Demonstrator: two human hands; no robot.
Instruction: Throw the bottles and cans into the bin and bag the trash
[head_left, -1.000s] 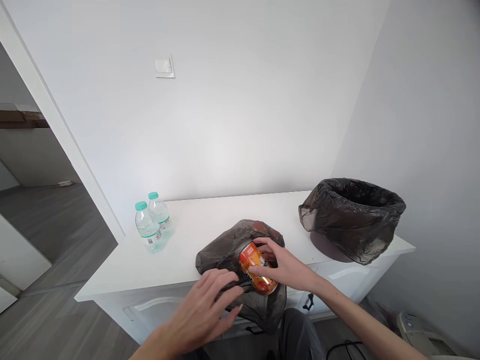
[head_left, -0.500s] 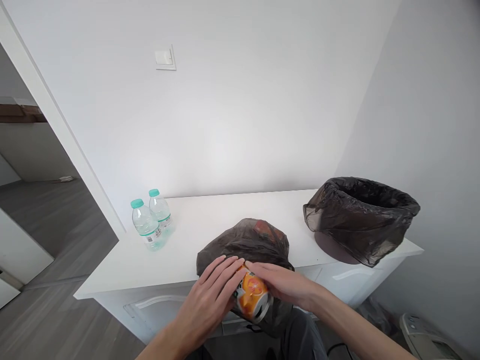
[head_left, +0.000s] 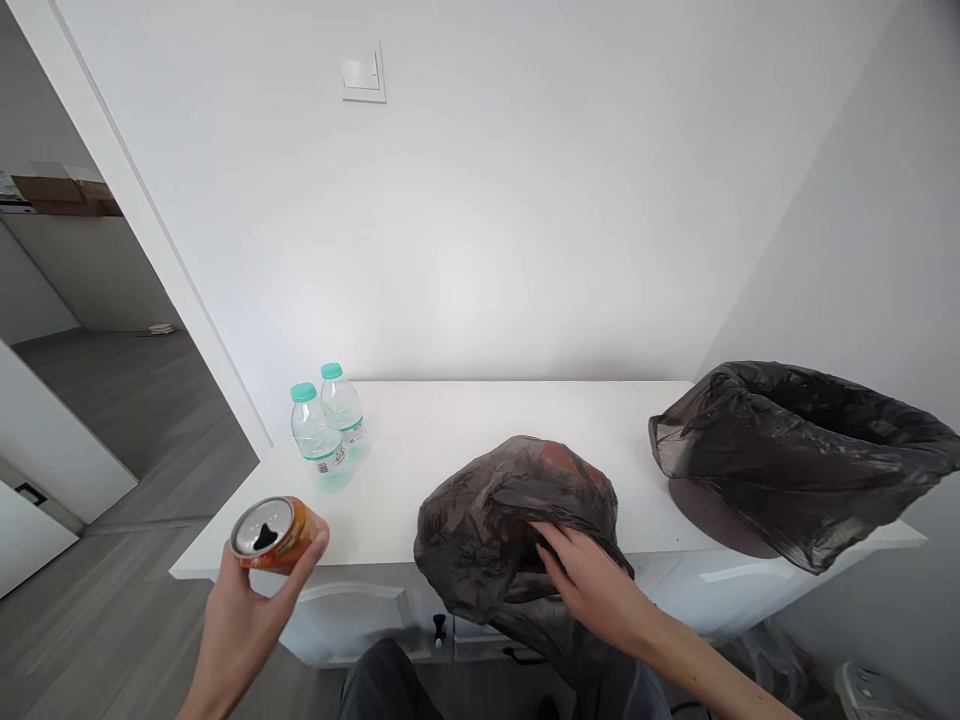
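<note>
An opened orange can [head_left: 279,535] is in my left hand [head_left: 251,615], gripped between thumb and fingers over the counter's left front edge, its top tilted toward me. My right hand [head_left: 592,585] is at the mouth of a dark translucent bag [head_left: 480,530], with its fingertips partly hidden in the folds. Something reddish shows through the bag's upper right. The bag rests on the white counter [head_left: 405,420] and hangs over its front edge. Two clear bottles with teal caps, one in front [head_left: 316,435] and one behind [head_left: 343,405], stand upright at the left.
A bin [head_left: 720,515] lined with a black bag [head_left: 757,450] stands at the counter's right end. Behind the counter is a white wall with a light switch [head_left: 364,75]. A doorway lies to the left. My knees are below the counter's front edge.
The can has come away from the bag and moved left in my left hand. My right hand has shifted to the bag's opening. The view has shifted slightly.
</note>
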